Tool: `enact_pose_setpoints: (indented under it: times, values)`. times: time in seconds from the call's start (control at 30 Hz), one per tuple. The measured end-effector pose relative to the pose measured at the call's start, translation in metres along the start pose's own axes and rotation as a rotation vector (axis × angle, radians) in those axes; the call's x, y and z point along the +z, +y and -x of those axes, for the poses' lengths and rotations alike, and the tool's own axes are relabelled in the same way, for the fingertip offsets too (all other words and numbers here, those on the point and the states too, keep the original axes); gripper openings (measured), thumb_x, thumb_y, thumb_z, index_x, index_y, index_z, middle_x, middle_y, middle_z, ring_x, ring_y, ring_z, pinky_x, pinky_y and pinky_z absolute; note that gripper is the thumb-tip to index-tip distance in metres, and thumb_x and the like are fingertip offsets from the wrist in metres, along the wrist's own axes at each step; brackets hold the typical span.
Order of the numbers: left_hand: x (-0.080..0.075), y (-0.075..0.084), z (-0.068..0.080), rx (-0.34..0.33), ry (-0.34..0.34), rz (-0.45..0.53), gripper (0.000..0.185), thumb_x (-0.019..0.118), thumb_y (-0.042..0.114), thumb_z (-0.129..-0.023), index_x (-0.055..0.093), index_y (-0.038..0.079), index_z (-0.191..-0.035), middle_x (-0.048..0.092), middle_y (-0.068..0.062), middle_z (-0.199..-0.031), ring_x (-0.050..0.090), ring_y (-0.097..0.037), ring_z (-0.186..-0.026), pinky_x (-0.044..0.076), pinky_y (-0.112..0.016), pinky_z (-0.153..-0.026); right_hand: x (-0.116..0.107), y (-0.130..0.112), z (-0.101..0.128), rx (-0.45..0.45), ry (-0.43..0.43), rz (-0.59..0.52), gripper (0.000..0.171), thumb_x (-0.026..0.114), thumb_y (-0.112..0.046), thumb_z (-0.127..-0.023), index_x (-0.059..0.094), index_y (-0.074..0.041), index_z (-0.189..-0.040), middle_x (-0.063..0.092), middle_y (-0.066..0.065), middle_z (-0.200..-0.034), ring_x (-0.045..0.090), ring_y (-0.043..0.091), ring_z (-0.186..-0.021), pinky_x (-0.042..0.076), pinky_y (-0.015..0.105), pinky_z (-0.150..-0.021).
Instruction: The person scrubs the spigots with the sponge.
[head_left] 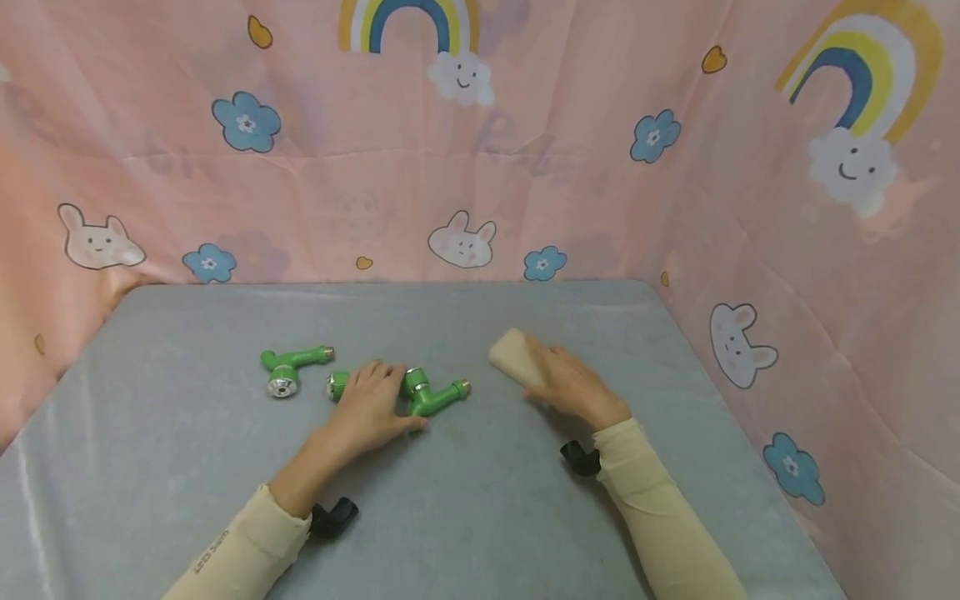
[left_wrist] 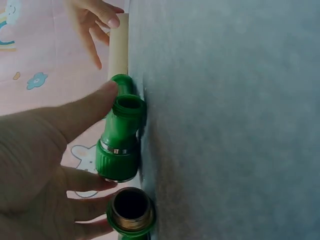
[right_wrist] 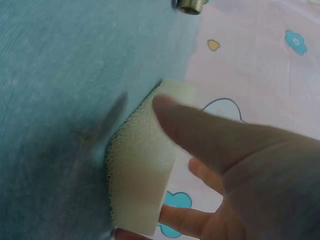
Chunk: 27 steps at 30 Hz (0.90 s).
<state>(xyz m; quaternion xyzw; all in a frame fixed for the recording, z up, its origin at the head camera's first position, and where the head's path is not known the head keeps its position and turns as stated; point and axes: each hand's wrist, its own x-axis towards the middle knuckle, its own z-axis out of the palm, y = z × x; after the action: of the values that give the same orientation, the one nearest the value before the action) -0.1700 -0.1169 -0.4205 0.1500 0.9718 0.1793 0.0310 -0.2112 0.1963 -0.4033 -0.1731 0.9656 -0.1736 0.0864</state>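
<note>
Wall cloth: A big pink cloth [head_left: 570,167] with rainbows, bunnies and blue flowers hung behind the counter and along its right side.
Counter: The counter [head_left: 465,517] was gray and soft looking, and all the small things lay on it.
Sleeves: Both arms wore cream sleeves [head_left: 660,508], and a small black part stuck out by each wrist.
Right hand: The right hand [head_left: 570,383] lay on the near end of a sponge. Its fingers [right_wrist: 200,127] bent around it, with the thumb on one side and the other fingers on the far side, so it held the sponge.
Left hand: The left hand [head_left: 371,408] lay on top of the middle green tap. Its fingers [left_wrist: 75,112] bent loosely over the tap and touched it. In the left wrist view, the thumb tip pressed on the tap by its open top. I could not tell if it gripped the tap hard.
Sponge: The sponge [head_left: 513,357] was a cream block. It lay flat on the counter, to the right of the taps, with its far end poking out past the hand.
Middle green tap: This green tap [head_left: 431,396] lay on its side near the middle of the counter, with a shiny ring and a brassy tip.
Other green tap: The other green tap [head_left: 288,367] lay just left of the left hand, and no hand touched it.
</note>
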Motion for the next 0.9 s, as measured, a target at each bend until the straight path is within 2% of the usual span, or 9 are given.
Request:
enact_pose_setpoints:
  times: [0.03, 0.2, 0.33, 0.47, 0.57, 0.67, 0.73, 0.9]
  values:
    - [0.001, 0.0, 0.0, -0.002, 0.004, 0.009, 0.093, 0.083, 0.049, -0.08, 0.046, -0.005, -0.146, 0.055, -0.025, -0.143, 0.042, -0.044, -0.141, 0.031, -0.06, -0.119, 0.0, 0.001, 0.0, -0.006, 0.007, 0.019, 0.082, 0.072, -0.023, -0.094, 0.027, -0.005, -0.159, 0.049, 0.03, -0.145, 0.055, 0.04, -0.119, 0.049, 0.057, -0.097]
    - [0.005, 0.003, 0.0, -0.02, 0.022, 0.083, 0.094, 0.088, 0.042, -0.077, 0.043, 0.0, -0.147, 0.06, -0.024, -0.138, 0.05, -0.044, -0.132, 0.038, -0.059, -0.11, 0.002, 0.004, 0.001, -0.013, 0.02, 0.065, 0.076, 0.07, -0.018, -0.095, 0.031, -0.003, -0.157, 0.054, 0.029, -0.139, 0.058, 0.038, -0.114, 0.051, 0.055, -0.093]
    - [0.008, 0.007, 0.0, -0.018, 0.048, 0.146, 0.092, 0.09, 0.032, -0.076, 0.04, 0.005, -0.148, 0.069, -0.018, -0.118, 0.063, -0.033, -0.103, 0.05, -0.049, -0.09, 0.001, 0.003, 0.0, -0.005, 0.055, 0.04, 0.077, 0.07, -0.02, -0.094, 0.03, -0.006, -0.158, 0.054, 0.029, -0.139, 0.058, 0.038, -0.113, 0.051, 0.055, -0.091]
    - [0.009, 0.008, -0.001, 0.016, 0.073, 0.234, 0.081, 0.085, 0.013, -0.08, 0.038, 0.009, -0.146, 0.072, -0.012, -0.101, 0.065, -0.02, -0.079, 0.056, -0.04, -0.071, -0.002, -0.004, 0.0, 0.014, 0.079, -0.011, 0.079, 0.068, -0.027, -0.096, 0.025, -0.013, -0.161, 0.051, 0.027, -0.141, 0.058, 0.035, -0.111, 0.052, 0.054, -0.089]
    - [0.008, 0.006, 0.0, 0.035, 0.091, 0.279, 0.075, 0.079, 0.004, -0.083, 0.039, 0.012, -0.145, 0.074, -0.013, -0.098, 0.069, -0.021, -0.08, 0.058, -0.038, -0.07, -0.005, -0.012, 0.001, -0.011, 0.086, -0.041, 0.081, 0.068, -0.032, -0.097, 0.023, -0.017, -0.162, 0.051, 0.025, -0.142, 0.058, 0.034, -0.112, 0.053, 0.053, -0.088]
    - [0.006, 0.004, 0.001, 0.034, 0.114, 0.308, 0.073, 0.078, 0.002, -0.083, 0.04, 0.013, -0.145, 0.076, -0.016, -0.097, 0.072, -0.026, -0.086, 0.06, -0.041, -0.073, -0.01, -0.022, 0.004, -0.069, 0.1, -0.073, 0.082, 0.069, -0.033, -0.096, 0.024, -0.019, -0.162, 0.051, 0.023, -0.143, 0.059, 0.032, -0.111, 0.053, 0.051, -0.087]
    - [0.003, 0.003, 0.0, 0.009, 0.115, 0.344, 0.073, 0.078, 0.004, -0.084, 0.04, 0.016, -0.145, 0.075, -0.016, -0.097, 0.072, -0.026, -0.088, 0.06, -0.041, -0.074, -0.011, -0.029, 0.007, -0.116, 0.107, -0.094, 0.081, 0.071, -0.033, -0.095, 0.025, -0.021, -0.162, 0.051, 0.022, -0.143, 0.059, 0.032, -0.112, 0.053, 0.05, -0.088]
    - [-0.005, 0.003, -0.004, -0.062, 0.053, 0.571, 0.073, 0.075, 0.008, -0.088, 0.034, 0.016, -0.148, 0.073, -0.019, -0.104, 0.074, -0.026, -0.09, 0.06, -0.037, -0.072, -0.008, -0.048, 0.01, -0.285, 0.148, -0.123, 0.075, 0.076, -0.026, -0.092, 0.038, -0.025, -0.157, 0.05, 0.018, -0.143, 0.059, 0.03, -0.113, 0.054, 0.046, -0.089]
